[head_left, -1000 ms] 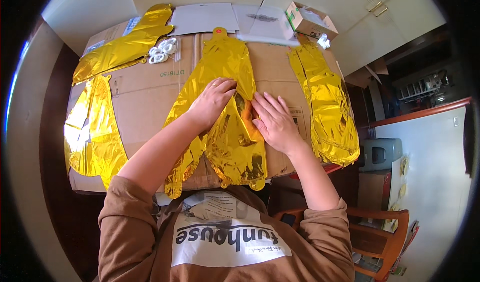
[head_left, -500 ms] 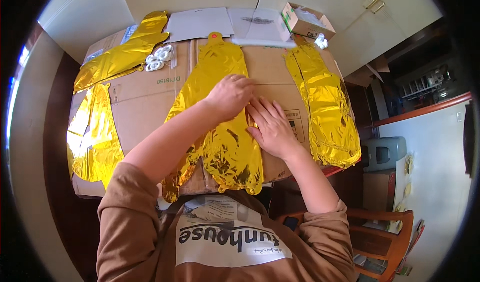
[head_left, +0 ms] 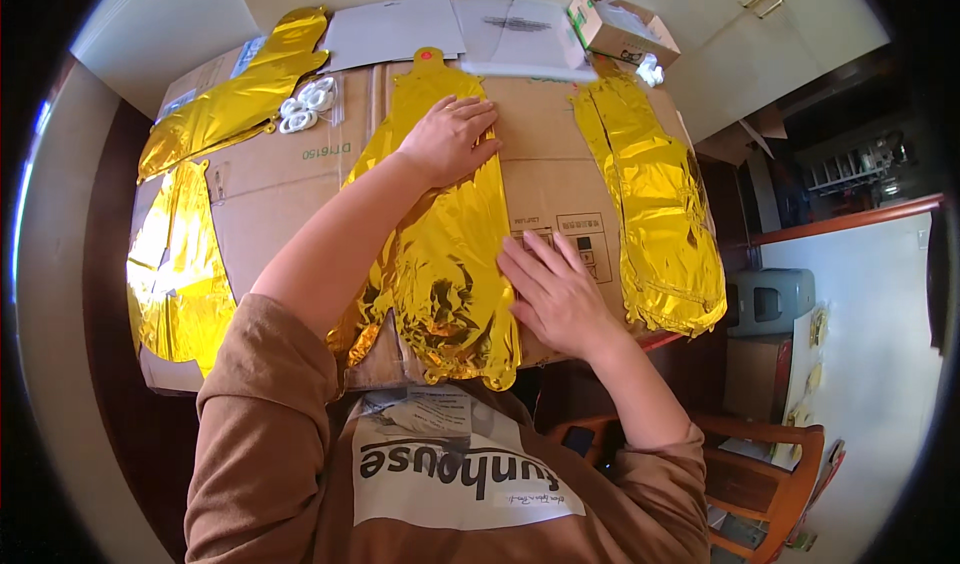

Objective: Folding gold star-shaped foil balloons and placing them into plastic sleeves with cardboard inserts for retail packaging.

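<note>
One central gold foil piece (head_left: 455,239) is under handling, laid lengthwise on the cardboard surface (head_left: 270,214) in front of the person, its round top tab (head_left: 427,55) pointing away from the body. The left hand (head_left: 450,142) rests palm down on the upper section; its fingers are slightly bent, unclenched and gripping nothing. The right hand (head_left: 558,294) lies along the lower right edge with fingers extended and released, the fingertips at the foil margin. Completed condition, as judged: the right edge runs nearly straight, which suggests that this side has been folded in, and the upper section appears largely flat. Outstanding condition, as judged: the lower section shows dense wrinkles, and the lower left leg (head_left: 364,332) spreads outward, apart from the main strip, with cardboard visible between; this side appears not yet folded in. Of the other pieces, the right foil piece (head_left: 655,214) lies as a compact strip and appears already folded. The upper left foil piece (head_left: 225,104) and the lower left foil piece (head_left: 185,279) lie clear of both hands; whether either has been processed cannot be determined.
</note>
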### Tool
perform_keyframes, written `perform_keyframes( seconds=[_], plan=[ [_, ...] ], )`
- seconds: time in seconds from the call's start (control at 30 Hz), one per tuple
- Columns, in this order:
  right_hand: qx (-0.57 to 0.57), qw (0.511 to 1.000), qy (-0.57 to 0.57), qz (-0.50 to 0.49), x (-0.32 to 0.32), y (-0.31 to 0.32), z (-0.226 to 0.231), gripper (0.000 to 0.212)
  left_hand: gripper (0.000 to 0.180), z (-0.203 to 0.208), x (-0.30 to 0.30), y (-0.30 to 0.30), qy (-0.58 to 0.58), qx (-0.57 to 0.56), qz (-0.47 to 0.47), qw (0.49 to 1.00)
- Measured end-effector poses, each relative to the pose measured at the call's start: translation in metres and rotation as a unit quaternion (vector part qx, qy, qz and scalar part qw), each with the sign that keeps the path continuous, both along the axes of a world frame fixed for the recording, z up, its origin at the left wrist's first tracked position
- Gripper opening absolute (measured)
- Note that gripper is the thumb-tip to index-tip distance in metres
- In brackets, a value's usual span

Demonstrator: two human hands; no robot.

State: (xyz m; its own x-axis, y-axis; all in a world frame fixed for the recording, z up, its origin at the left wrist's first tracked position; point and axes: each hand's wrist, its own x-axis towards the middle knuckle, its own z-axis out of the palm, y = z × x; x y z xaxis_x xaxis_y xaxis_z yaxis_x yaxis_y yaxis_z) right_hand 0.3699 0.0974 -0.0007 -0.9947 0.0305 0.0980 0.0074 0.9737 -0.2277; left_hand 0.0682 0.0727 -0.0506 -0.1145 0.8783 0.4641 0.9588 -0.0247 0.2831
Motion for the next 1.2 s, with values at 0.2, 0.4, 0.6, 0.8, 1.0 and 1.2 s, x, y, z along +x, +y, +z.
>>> perform_keyframes(
  seconds=[0.2, 0.4, 0.6, 0.8, 1.0, 1.2],
  plan=[
    [-0.042, 0.998, 0.029, 0.021, 0.034, -0.014, 0.008, 0.047, 0.049, -0.003, -0.002, -0.003, -0.001, 0.0, 0.005, 1.0],
    [-0.117, 0.976, 0.185, -0.006, -0.031, -0.017, 0.022, 0.036, 0.053, -0.007, -0.006, 0.001, -0.016, -0.016, 0.004, 1.0],
    [-0.038, 0.987, 0.154, 0.007, -0.06, -0.027, -0.011, 0.036, 0.046, 0.002, -0.004, 0.0, -0.039, 0.046, -0.003, 0.998],
    [-0.058, 0.987, 0.148, 0.004, -0.055, -0.022, -0.014, 0.037, 0.034, 0.042, -0.005, -0.048, -0.122, 0.194, 0.071, 0.971],
    [-0.092, 0.985, 0.147, 0.004, -0.053, -0.021, -0.014, 0.035, 0.049, 0.094, 0.043, -0.248, -0.109, -0.088, 0.262, 0.955],
    [-0.067, 0.987, 0.147, 0.017, -0.056, -0.018, -0.011, 0.034, 0.051, 0.083, 0.095, -0.312, -0.119, -0.193, 0.401, 0.887]
  ],
)
